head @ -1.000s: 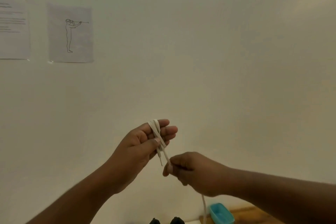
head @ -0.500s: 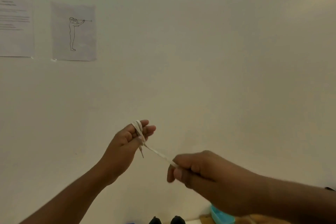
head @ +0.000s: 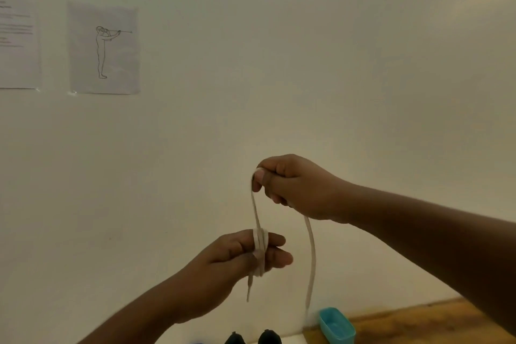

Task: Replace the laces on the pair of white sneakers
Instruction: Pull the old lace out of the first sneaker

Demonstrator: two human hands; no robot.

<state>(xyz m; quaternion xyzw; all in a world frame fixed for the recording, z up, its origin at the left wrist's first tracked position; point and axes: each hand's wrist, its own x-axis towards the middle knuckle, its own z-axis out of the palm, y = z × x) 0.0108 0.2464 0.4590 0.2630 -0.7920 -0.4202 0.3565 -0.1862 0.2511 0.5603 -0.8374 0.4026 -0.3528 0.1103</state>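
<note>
A white shoelace (head: 310,254) is held up in front of the wall. My left hand (head: 231,262) has the lace wound round its first two fingers, with the thumb pressed on the wraps and a short tipped end hanging below. My right hand (head: 296,184) is higher and to the right, pinching the lace between thumb and forefinger. From the right hand the long free part of the lace hangs down in a curve toward the table. The sneakers are out of view.
A turquoise plastic tub (head: 336,325) stands on a wooden table (head: 418,321) at the bottom right. Two dark rounded objects (head: 252,338) show at the bottom edge. Two paper sheets (head: 104,47) are taped to the wall at upper left.
My right hand has risen from below and right of the left hand to above it, carrying the lace over the left fingers. My left hand has dropped lower in view.
</note>
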